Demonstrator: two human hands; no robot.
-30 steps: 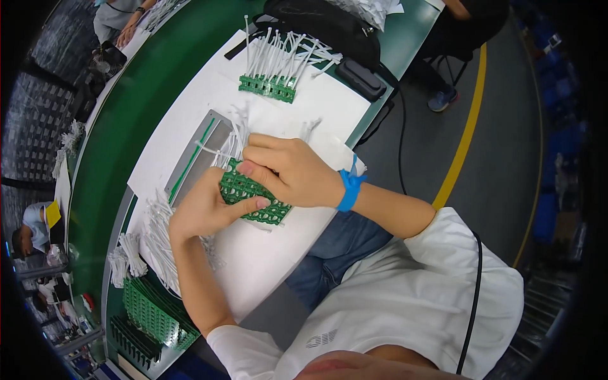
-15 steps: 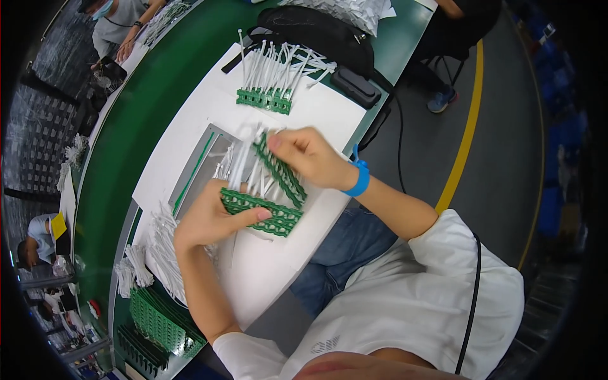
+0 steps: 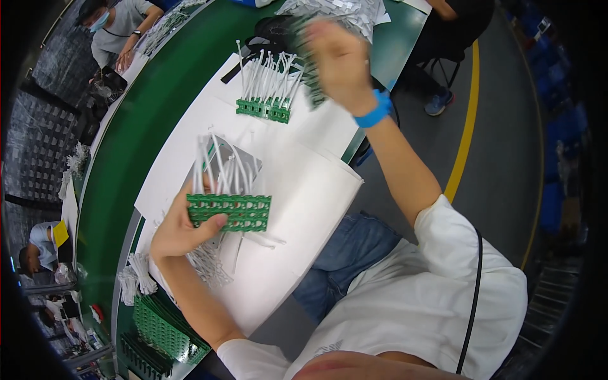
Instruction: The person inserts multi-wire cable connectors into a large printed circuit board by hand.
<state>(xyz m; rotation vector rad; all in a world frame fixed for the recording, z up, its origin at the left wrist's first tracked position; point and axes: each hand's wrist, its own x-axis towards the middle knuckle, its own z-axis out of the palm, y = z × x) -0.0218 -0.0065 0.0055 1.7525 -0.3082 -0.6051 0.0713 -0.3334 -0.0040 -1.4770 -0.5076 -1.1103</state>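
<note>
My left hand (image 3: 174, 234) grips a green circuit board panel (image 3: 237, 218) over the white table, thumb across its near face. Several thin white wires (image 3: 234, 168) stand up from the panel's far edge, and a few hang below it. Raised at the far right, my right hand (image 3: 342, 63) is closed on a green circuit board strip (image 3: 311, 82); both are smeared by motion. Left of that hand, another green board row (image 3: 263, 109) sits on the table with many white wires upright in it.
Loose white wires (image 3: 209, 263) lie beside my left forearm. Wire bundles (image 3: 142, 272) and stacked green boards (image 3: 168, 323) are at the near left. Behind my left hand is a grey metal plate (image 3: 252, 163). Further back lies a white pile (image 3: 335, 14). Co-workers (image 3: 120, 31) sit nearby.
My right hand has lifted the green strip away from the left hand's panel, toward the far right. My left hand has shifted left with its panel, now held more level.
</note>
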